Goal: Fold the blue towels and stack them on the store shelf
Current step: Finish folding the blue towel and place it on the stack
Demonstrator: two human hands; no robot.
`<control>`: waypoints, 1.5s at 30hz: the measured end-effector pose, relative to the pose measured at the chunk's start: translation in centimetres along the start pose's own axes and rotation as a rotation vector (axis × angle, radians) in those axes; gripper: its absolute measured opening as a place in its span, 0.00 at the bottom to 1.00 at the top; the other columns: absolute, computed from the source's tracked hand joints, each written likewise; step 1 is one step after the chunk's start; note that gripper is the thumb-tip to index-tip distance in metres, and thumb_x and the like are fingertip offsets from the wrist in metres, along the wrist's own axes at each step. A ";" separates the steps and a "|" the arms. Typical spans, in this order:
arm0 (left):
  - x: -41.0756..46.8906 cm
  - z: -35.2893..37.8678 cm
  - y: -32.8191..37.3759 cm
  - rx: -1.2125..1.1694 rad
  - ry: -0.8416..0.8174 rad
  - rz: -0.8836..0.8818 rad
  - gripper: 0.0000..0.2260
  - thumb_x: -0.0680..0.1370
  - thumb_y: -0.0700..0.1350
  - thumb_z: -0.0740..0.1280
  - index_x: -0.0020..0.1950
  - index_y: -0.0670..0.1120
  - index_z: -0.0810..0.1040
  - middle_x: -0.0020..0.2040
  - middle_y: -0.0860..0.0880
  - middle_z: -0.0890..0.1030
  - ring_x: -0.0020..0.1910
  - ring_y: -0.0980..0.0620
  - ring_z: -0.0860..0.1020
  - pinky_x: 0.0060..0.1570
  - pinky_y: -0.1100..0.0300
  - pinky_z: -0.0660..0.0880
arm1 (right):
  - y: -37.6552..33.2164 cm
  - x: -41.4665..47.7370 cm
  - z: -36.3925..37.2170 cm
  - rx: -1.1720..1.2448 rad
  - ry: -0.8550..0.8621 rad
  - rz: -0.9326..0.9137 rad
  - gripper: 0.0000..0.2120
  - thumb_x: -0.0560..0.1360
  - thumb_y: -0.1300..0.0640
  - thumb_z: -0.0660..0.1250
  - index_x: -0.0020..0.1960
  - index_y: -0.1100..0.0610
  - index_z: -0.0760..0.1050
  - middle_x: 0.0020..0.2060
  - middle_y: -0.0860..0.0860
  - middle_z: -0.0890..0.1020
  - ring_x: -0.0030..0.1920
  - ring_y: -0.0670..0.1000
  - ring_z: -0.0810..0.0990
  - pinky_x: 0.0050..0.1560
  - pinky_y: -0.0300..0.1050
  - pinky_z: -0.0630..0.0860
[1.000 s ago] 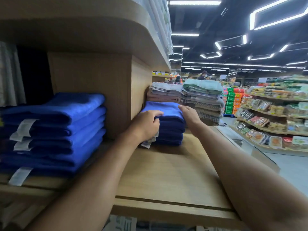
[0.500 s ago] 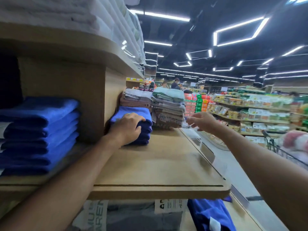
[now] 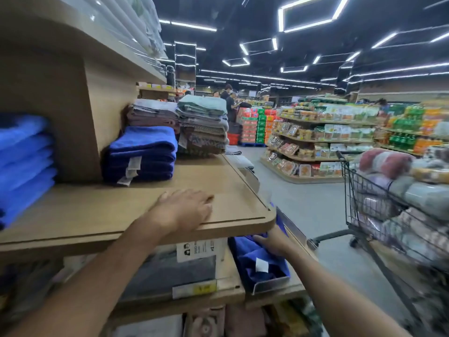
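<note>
Now left hand (image 3: pixel 184 210) lies flat on light wooden shelf (image 3: pixel 97 210); under it right hand (image 3: pixel 273 240) touches crumpled blue towel (image 3: pixel 246 257), grip hidden; pulling may snag.

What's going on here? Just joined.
A person is stocking blue towels in a store. The left hand rests flat on the wooden shelf near its front edge. The right hand is below that shelf, on a loose blue towel; a grip can't be confirmed. One folded blue stack sits by the divider, and a second stack is at far left. A loaded cart stands to the right.
</note>
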State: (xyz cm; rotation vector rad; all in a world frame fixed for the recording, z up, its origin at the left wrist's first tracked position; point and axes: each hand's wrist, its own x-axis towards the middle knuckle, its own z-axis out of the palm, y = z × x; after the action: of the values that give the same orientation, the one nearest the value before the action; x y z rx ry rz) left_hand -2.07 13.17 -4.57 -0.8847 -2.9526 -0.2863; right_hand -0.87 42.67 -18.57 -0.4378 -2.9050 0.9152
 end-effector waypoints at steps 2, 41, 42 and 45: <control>0.1 0.2 -0.2 -0.040 0.031 -0.004 0.23 0.81 0.59 0.52 0.77 0.63 0.63 0.77 0.58 0.66 0.75 0.53 0.64 0.75 0.45 0.58 | 0.2 -0.7 1.0 0.052 0.083 0.022 0.06 0.77 0.48 0.69 0.52 0.48 0.77 0.49 0.51 0.81 0.51 0.54 0.79 0.50 0.49 0.76; -8.6 -4.7 -2.7 -1.275 0.465 0.066 0.08 0.83 0.47 0.63 0.54 0.51 0.82 0.47 0.57 0.87 0.46 0.59 0.84 0.41 0.68 0.76 | -33.1 -3.2 -25.9 0.635 0.847 -0.534 0.11 0.79 0.48 0.66 0.42 0.51 0.81 0.40 0.45 0.84 0.46 0.48 0.82 0.54 0.47 0.79; -9.0 -4.4 -4.2 -1.184 0.457 0.070 0.07 0.81 0.51 0.66 0.55 0.51 0.81 0.48 0.57 0.86 0.47 0.58 0.84 0.43 0.68 0.76 | -32.9 -1.9 -24.6 0.580 0.831 -0.513 0.11 0.79 0.47 0.65 0.46 0.51 0.83 0.44 0.47 0.86 0.48 0.49 0.82 0.53 0.44 0.77; -9.9 -3.0 -7.5 -0.868 0.421 0.007 0.13 0.76 0.49 0.75 0.58 0.51 0.79 0.51 0.56 0.85 0.51 0.60 0.83 0.50 0.62 0.78 | -32.3 1.5 -19.6 0.440 0.768 -0.447 0.13 0.79 0.50 0.65 0.54 0.54 0.85 0.51 0.53 0.87 0.52 0.53 0.82 0.51 0.43 0.72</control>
State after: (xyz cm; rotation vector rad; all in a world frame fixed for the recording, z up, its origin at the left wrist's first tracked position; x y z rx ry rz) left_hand 2.05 1.16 -3.79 -0.7334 -2.3735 -1.5946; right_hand -7.49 28.68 15.91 -0.0622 -1.9258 0.9829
